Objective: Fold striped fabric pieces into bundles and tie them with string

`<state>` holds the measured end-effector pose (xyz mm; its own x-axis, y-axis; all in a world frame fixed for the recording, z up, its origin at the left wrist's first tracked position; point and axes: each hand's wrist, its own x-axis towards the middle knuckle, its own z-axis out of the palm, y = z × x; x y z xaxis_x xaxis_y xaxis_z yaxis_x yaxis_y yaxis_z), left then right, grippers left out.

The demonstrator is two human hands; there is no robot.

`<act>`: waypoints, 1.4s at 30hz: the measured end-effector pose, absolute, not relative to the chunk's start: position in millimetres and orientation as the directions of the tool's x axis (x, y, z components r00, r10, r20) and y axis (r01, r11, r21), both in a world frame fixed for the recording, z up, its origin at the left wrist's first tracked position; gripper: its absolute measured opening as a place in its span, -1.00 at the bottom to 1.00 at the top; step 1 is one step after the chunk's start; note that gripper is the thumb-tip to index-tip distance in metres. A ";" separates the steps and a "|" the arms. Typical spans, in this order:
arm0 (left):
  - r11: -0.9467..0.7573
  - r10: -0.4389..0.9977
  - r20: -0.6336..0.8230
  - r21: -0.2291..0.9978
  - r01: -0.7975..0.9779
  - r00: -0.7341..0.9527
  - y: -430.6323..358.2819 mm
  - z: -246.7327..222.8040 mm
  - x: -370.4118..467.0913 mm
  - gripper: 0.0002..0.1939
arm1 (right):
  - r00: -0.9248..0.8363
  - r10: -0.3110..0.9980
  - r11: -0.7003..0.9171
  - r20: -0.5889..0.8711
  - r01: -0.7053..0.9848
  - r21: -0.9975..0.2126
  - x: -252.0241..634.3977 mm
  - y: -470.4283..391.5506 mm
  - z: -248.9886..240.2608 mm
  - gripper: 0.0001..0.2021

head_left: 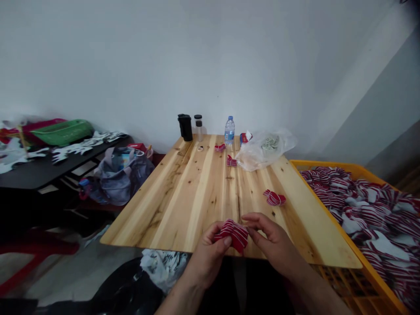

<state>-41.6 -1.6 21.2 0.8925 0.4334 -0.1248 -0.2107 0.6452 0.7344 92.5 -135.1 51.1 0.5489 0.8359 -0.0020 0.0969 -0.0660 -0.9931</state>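
At the near edge of the pale wooden table (193,197), the left hand (211,245) pinches a red-and-white striped fabric piece (232,234) between thumb and curled fingers, while the right hand (267,234), half open with fingertips together, touches its right side, both forearms reaching inward from below.

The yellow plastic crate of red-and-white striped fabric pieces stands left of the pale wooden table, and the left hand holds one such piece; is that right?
Not quite: the head view shows the yellow crate to the right of the wooden table; the left hand does hold a striped fabric piece.
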 end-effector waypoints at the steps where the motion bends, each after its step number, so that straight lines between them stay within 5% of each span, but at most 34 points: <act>1: 0.669 0.419 -0.124 0.712 -0.214 0.899 -1.3 22.3 -43.0 -0.58 | 0.554 0.832 -0.034 -0.041 -0.022 -0.999 92.3 -133.9 47.9 -0.77; 5: 0.767 0.348 -0.114 0.606 -0.213 0.930 -0.7 24.2 -48.6 -0.49 | 0.542 0.829 0.223 -0.135 -0.542 -0.810 91.0 -129.0 34.6 -0.85; 7: 0.755 0.309 -0.124 0.635 -0.164 0.943 0.2 22.4 -49.4 -0.54 | 0.585 0.800 0.329 -0.130 -0.610 -0.721 92.2 -126.1 30.4 -0.84; 10: 0.643 0.268 -0.165 0.764 -0.049 0.949 4.1 20.0 -47.6 -0.65 | 0.608 0.786 0.323 -0.106 -0.552 -0.769 97.0 -120.8 29.4 -0.72; 14: 0.294 0.303 -0.161 0.953 0.068 0.939 11.6 26.4 -42.4 -0.77 | 0.513 0.858 0.118 0.034 -0.131 -0.984 97.6 -114.4 44.0 -0.57; 17: 0.127 0.380 -0.112 0.990 0.069 0.918 14.9 32.2 -38.2 -0.85 | 0.234 0.943 0.111 0.237 0.450 -0.886 87.2 -114.6 63.7 -0.52; 19: 0.172 0.449 -0.117 0.984 0.043 0.886 15.0 30.4 -36.4 -0.85 | 0.002 0.962 0.191 0.273 0.709 -0.679 78.7 -118.6 72.3 -0.49; 22: 0.401 0.508 -0.169 0.914 -0.058 0.845 12.0 18.6 -35.4 -0.79 | -0.150 0.945 0.268 0.290 0.863 -0.428 70.0 -129.7 68.4 -0.48; 26: 0.688 0.543 -0.239 0.676 -0.264 0.805 2.2 3.2 -35.1 -0.70 | -0.156 0.936 0.271 0.316 0.891 -0.363 64.7 -144.4 38.8 -0.46; 32: 0.870 0.367 -0.227 0.428 -0.246 0.902 -10.0 9.2 -35.1 -0.70 | 0.338 0.813 0.125 0.474 0.695 -0.709 61.4 -144.4 -11.4 -0.57; 37: 0.811 0.526 -0.277 0.448 -0.376 0.804 6.2 7.3 -33.7 -0.67 | 0.481 0.827 -0.092 0.292 0.627 -0.773 62.6 -137.8 -3.6 -0.90; 39: 0.789 0.546 -0.270 0.484 -0.378 0.793 11.9 3.1 -32.5 -0.66 | 0.502 0.857 -0.107 0.117 0.396 -0.912 63.4 -135.3 9.1 -0.77; 41: 0.782 0.558 -0.252 0.480 -0.399 0.790 14.4 1.2 -31.3 -0.65 | 0.458 0.886 -0.032 -0.066 -0.081 -0.996 64.1 -133.1 15.1 -0.59; 42: 0.783 0.561 -0.243 0.466 -0.412 0.791 14.6 1.5 -30.7 -0.64 | 0.400 0.907 0.015 -0.133 -0.347 -0.938 64.0 -132.3 13.7 -0.56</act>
